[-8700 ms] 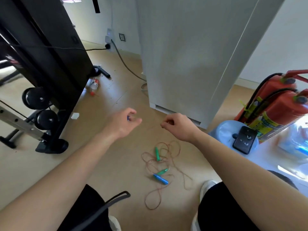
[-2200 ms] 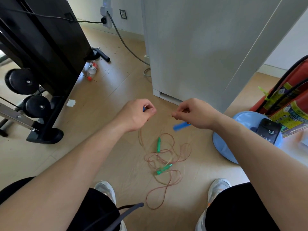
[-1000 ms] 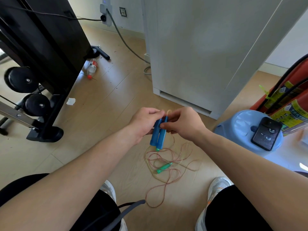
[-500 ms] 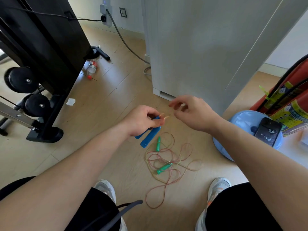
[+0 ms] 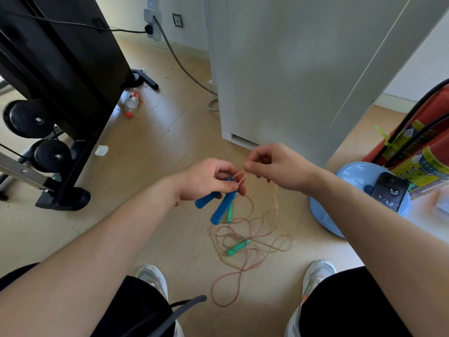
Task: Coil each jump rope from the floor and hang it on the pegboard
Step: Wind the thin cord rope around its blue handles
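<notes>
Head view, bottom to top: left shoe (image 5: 153, 278) and right shoe (image 5: 318, 273) flank the floor tangle (image 5: 243, 237) — thin pinkish cord in loose loops, lower centre, two green handles (image 5: 238, 247) lying in it, directly below the hands. Above, left hand (image 5: 209, 181) grips two blue handles (image 5: 223, 205) side by side, long axes slanting down-left. Right hand (image 5: 274, 166), just beside, pinches the cord at the handle tops. Slack drops to the floor under the right hand — nearer for gathering. Two ropes counted; pegboard not in view.
</notes>
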`<state>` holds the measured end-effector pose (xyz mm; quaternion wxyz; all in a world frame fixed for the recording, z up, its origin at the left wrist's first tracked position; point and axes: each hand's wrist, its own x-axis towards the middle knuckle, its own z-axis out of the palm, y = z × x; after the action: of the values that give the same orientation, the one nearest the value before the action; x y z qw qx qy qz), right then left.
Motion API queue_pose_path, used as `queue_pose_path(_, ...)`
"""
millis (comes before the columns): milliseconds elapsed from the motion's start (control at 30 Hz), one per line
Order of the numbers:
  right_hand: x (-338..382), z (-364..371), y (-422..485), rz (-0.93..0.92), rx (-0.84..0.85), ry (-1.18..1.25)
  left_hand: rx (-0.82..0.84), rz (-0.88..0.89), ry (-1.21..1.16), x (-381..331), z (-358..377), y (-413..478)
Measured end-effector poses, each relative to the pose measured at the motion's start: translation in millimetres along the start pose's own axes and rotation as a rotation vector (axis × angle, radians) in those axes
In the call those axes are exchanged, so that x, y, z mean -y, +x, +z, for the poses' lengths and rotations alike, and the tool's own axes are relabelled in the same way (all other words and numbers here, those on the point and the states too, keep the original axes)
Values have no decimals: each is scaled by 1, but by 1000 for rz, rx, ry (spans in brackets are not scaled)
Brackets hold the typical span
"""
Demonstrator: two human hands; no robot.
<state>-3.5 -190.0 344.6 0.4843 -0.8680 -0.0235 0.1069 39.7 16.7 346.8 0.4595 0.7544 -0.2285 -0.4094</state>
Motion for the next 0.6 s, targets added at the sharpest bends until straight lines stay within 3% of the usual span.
queue_pose_path(133, 3, 0, 1, -43, -32, 60, 7, 24, -224, -3, 7, 0)
queue_pose_path(267, 3, -1, 2, -43, -39, 67, -58, 28, -302, 3, 12, 5)
queue_pose_path(433, 5, -9, 1, 22, 31, 126, -22, 31, -239, 6, 17, 7)
queue_pose_path(600, -7, -22, 0, 93, -28, -157, 9, 25, -89, 1, 6, 2)
